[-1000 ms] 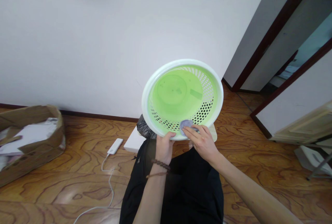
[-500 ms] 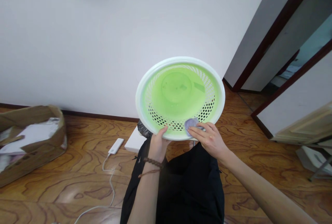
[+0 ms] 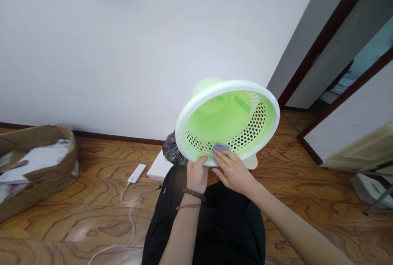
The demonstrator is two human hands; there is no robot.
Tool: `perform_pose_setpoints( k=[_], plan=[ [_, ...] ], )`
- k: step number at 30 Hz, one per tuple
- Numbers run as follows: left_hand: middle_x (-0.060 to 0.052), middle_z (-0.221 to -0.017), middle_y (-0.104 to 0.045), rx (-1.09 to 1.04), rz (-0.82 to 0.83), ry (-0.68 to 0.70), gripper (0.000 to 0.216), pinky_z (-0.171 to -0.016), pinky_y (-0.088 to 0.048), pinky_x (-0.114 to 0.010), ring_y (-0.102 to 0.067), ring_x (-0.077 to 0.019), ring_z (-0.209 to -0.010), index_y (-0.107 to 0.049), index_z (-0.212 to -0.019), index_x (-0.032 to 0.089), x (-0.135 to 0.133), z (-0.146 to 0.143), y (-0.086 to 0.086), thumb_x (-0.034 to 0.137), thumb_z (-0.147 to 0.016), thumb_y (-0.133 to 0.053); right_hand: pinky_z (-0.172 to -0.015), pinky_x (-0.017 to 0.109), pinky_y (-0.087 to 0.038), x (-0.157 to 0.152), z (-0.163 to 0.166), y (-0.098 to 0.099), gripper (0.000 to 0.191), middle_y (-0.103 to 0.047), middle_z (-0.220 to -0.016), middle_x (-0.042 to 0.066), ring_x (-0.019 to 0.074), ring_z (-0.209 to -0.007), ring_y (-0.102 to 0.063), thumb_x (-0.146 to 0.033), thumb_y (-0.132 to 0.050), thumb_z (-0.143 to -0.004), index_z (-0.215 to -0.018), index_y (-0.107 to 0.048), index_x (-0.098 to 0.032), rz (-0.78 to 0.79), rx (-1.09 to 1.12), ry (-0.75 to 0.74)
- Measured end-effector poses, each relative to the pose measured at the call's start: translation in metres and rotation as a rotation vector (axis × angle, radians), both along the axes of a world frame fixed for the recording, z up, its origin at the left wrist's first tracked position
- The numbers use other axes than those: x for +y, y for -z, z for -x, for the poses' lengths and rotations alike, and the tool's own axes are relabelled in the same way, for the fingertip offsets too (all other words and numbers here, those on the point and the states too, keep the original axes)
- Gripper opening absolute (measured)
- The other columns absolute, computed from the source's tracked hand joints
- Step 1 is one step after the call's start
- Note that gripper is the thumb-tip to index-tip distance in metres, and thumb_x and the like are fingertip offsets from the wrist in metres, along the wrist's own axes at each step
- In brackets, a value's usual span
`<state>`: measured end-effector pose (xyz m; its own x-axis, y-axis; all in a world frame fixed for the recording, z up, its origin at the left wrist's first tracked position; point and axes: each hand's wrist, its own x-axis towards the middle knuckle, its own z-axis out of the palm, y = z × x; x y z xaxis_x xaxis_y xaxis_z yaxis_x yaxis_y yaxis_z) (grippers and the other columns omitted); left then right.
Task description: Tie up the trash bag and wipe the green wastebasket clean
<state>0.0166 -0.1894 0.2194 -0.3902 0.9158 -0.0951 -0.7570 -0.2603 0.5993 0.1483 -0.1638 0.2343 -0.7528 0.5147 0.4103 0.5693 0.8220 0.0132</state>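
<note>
Basket (image 3: 217, 119), green inside w/ white rim, tilted mouth toward the person, held up above the lap, in front of a white wall (image 3: 123, 52). L hand (image 3: 197, 175) grips the near edge: thumb over the rim, other fingers mostly hidden underneath. R hand (image 3: 235, 171), just beside it, lays its fingers over a grayish-purple cloth (image 3: 218, 146) against the basket's inner side, nr the rim; thumb sits lower, apart from the fingers. Whether R hand pinches the cloth or only presses it, can't tell from here. Holes run around the basket's side; a darker green strip shows on the inside, upper R. L wrist: dark bead bracelet (image 3: 194, 194) plus a thin brown band.

Surroundings: black trousers (image 3: 215, 236) below the hands; black plastic bag (image 3: 173, 150) just L of the basket, w/ a white box (image 3: 160, 168) next to it. Farther L, on the wood floor (image 3: 101, 199), a white power strip (image 3: 136, 173) w/ cord; then a cardboard box (image 3: 66, 166), open, papers etc. inside. Doorway, far R.
</note>
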Motion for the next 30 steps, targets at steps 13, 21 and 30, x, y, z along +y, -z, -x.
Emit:
perform_pose_setpoints(
  k=[13,21,30],
  plan=[
    [-0.007,-0.111,-0.063,-0.027,0.010,-0.068,0.048,-0.092,-0.045,-0.039,-0.059,-0.0217,-0.101,-0.056,-0.115,0.020,-0.001,0.003,-0.002,0.008,-0.070,-0.063,-0.089,0.039,-0.037,0.004,-0.014,-0.009,0.036,-0.055,-0.122,0.009,0.0224,-0.105,-0.044,-0.023,-0.040,-0.090,-0.123,-0.052,-0.014,-0.009,0.019,0.064],
    [-0.008,-0.114,-0.061,-0.019,-0.039,0.002,0.049,-0.091,-0.044,-0.038,-0.056,-0.0228,-0.106,-0.054,-0.116,0.020,-0.003,0.004,-0.005,0.008,-0.069,-0.061,-0.085,0.038,-0.030,0.006,-0.008,-0.009,0.043,-0.051,-0.128,0.008,0.0227,-0.110,-0.041,-0.016,-0.042,-0.088,-0.131,-0.043,-0.020,-0.083,-0.049,0.094],
    [-0.007,-0.112,-0.062,0.017,-0.052,0.152,0.056,-0.098,-0.039,-0.041,-0.053,-0.0228,-0.111,-0.052,-0.119,0.020,-0.008,0.005,-0.003,0.004,-0.066,-0.062,-0.089,0.039,-0.021,0.026,-0.035,-0.003,0.038,-0.057,-0.122,-0.001,0.0205,-0.113,-0.040,-0.016,-0.044,-0.089,-0.123,-0.052,-0.031,-0.145,0.044,0.139]
  ],
)
